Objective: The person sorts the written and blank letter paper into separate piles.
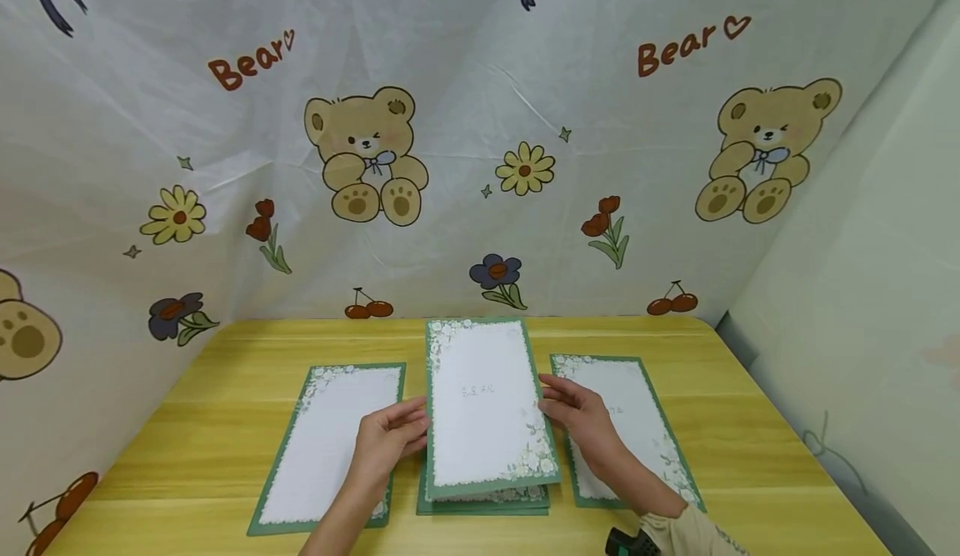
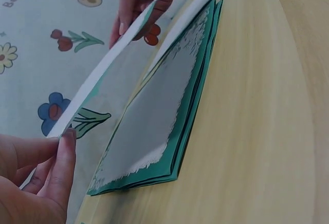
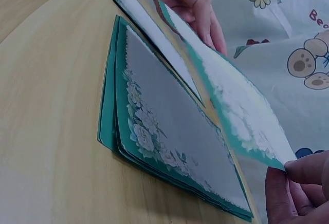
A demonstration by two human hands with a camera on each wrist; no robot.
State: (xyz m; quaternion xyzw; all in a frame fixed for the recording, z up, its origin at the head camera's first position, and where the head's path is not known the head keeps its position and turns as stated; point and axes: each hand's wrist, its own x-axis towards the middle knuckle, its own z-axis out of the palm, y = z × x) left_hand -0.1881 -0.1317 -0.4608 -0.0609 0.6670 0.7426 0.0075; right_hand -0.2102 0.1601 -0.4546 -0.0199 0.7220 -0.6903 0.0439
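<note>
A white sheet of paper [image 1: 491, 423] with a green border, printed white flowers and small handwriting is held up above the table by both hands. My left hand [image 1: 390, 439] pinches its left edge between thumb and fingers. On the opposite edge, my right hand [image 1: 581, 418] pinches it the same way. Beneath it lies a stack of similar green-bordered sheets [image 2: 154, 111], mostly covered in the head view. Both wrist views show a gap between the raised sheet and the stack [image 3: 169, 126].
Another bordered sheet [image 1: 337, 423] lies left of the stack, partly behind the left forearm. One more sheet [image 1: 600, 456] with faint writing lies to the right, under the right hand and forearm. The wooden table [image 1: 195, 456] meets a bear-print cloth [image 1: 450, 56] at the back.
</note>
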